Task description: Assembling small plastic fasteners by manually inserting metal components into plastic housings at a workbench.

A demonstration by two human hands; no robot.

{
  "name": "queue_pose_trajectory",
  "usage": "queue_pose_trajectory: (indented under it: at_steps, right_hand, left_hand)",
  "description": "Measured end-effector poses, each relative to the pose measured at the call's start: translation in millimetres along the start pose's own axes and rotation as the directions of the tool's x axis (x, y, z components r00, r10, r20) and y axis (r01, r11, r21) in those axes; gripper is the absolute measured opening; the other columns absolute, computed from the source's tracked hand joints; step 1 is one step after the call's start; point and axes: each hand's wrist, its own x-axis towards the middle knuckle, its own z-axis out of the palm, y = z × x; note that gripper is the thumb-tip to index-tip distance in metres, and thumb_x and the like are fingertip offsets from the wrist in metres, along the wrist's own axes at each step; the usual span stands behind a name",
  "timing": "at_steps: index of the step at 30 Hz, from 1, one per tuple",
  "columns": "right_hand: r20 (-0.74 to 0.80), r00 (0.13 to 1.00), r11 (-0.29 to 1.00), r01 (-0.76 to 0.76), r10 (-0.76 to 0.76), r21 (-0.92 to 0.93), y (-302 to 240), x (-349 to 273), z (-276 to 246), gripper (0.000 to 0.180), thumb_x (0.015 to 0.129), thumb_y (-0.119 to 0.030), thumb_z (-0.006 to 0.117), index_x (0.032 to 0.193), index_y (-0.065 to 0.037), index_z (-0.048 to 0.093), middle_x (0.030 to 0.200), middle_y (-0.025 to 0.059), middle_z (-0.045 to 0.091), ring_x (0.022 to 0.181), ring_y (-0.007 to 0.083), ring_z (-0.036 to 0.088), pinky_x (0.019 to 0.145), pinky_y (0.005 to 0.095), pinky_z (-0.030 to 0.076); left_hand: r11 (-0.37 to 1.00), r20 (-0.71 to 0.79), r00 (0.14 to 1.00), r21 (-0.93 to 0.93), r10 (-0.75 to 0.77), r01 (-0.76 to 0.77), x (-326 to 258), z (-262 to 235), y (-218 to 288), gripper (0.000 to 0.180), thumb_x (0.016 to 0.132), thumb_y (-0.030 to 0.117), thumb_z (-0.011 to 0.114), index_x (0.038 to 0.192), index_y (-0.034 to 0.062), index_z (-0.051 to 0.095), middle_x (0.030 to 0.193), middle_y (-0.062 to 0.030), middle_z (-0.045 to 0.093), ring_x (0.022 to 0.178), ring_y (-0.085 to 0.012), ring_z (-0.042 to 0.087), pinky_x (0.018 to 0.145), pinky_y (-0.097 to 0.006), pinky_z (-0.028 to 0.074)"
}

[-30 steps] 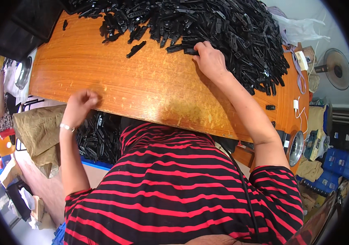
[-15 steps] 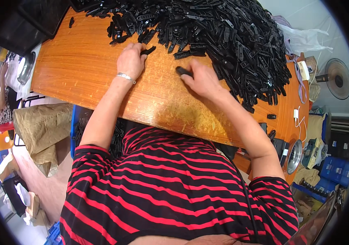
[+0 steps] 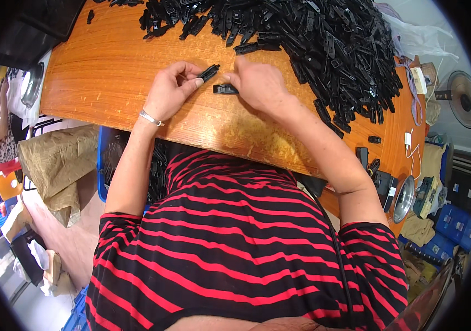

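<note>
My left hand (image 3: 170, 91) pinches a slim black plastic clip (image 3: 209, 73) between thumb and fingers, and the clip points up and to the right. Just right of it is my right hand (image 3: 260, 84), back upward, closed on a second black plastic clip (image 3: 225, 89) whose free end sticks out to the left. The two clips are close together but apart, over the wooden table (image 3: 108, 94). Part of the right-hand clip is hidden under the fingers. A large pile of similar black clips (image 3: 323, 49) spreads over the table's far and right side.
Under the table's left edge stands a blue crate (image 3: 102, 165) with black parts in it. Brown wrapping paper (image 3: 56, 165) is at the left. A fan (image 3: 463, 99), a white cable (image 3: 409, 149) and a round metal dish (image 3: 404, 198) are at the right.
My hands have come closer together, and the right-hand clip has moved left toward the other. The left-hand clip now stands out more clearly from the fingers. The view has shifted slightly.
</note>
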Motion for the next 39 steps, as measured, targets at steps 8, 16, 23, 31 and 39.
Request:
queue_pose_trajectory:
  at_steps: [8, 16, 23, 31, 39]
  right_hand:
    - [-0.001, 1.0, 0.703, 0.012, -0.017, 0.711, 19.6, -5.8, 4.5, 0.017, 0.093, -0.015, 0.06, 0.102, -0.001, 0.058, 0.065, 0.0013, 0.058, 0.051, 0.0073, 0.054, 0.048, 0.0232, 0.044]
    - [0.155, 0.965, 0.278, -0.211, 0.213, 0.937, 40.7, -8.1, 5.4, 0.015, 0.095, -0.016, 0.059, 0.094, -0.001, 0.058, 0.068, 0.0017, 0.06, 0.047, 0.0057, 0.05, 0.044, 0.0216, 0.044]
    - [0.223, 0.95, 0.188, -0.265, 0.217, 0.946, 41.9, -18.2, 5.2, 0.016, 0.095, -0.018, 0.059, 0.093, -0.002, 0.058, 0.068, 0.0014, 0.059, 0.048, 0.006, 0.051, 0.044, 0.0217, 0.043]
    - [0.265, 0.952, 0.203, -0.292, 0.151, 0.935, 24.5, -12.9, 25.1, 0.015, 0.094, -0.015, 0.059, 0.094, 0.0, 0.057, 0.068, 0.0035, 0.06, 0.047, 0.007, 0.053, 0.042, 0.0206, 0.043]
    - [0.29, 0.947, 0.288, -0.318, 0.137, 0.903, 16.8, -8.8, 20.2, 0.016, 0.094, -0.014, 0.06, 0.095, 0.001, 0.057, 0.068, 0.0046, 0.062, 0.047, 0.0075, 0.054, 0.042, 0.0206, 0.043]
  left_hand:
    - [0.987, 0.171, 0.985, -0.156, -0.009, 0.036, 3.8, 20.3, 18.5, 0.018, 0.088, 0.003, 0.065, 0.105, -0.0008, 0.061, 0.087, 0.0009, 0.061, 0.076, -0.005, 0.054, 0.067, -0.019, 0.048]
    - [0.997, -0.303, 0.949, 0.011, 0.081, -0.082, -15.2, 51.1, -18.1, 0.036, 0.078, 0.021, 0.077, 0.104, 0.0001, 0.062, 0.09, -0.0067, 0.063, 0.079, -0.0156, 0.06, 0.071, -0.029, 0.05]
    - [0.791, -0.182, 0.921, 0.584, 0.345, -0.181, -17.0, 61.7, 3.6, 0.041, 0.071, 0.01, 0.075, 0.107, 0.004, 0.057, 0.095, -0.0128, 0.061, 0.091, -0.0313, 0.057, 0.078, -0.04, 0.048]
    - [0.968, -0.153, 0.97, -0.139, 0.188, -0.21, -5.5, 31.7, -1.7, 0.048, 0.079, -0.005, 0.067, 0.124, 0.005, 0.054, 0.099, -0.0037, 0.064, 0.088, -0.0129, 0.059, 0.08, -0.025, 0.05]
    - [0.903, -0.103, 0.977, -0.412, -0.184, 0.127, 4.6, 31.8, -4.3, 0.014, 0.084, 0.005, 0.069, 0.096, -0.0001, 0.065, 0.076, 0.0015, 0.06, 0.066, -0.0045, 0.052, 0.06, -0.018, 0.044]
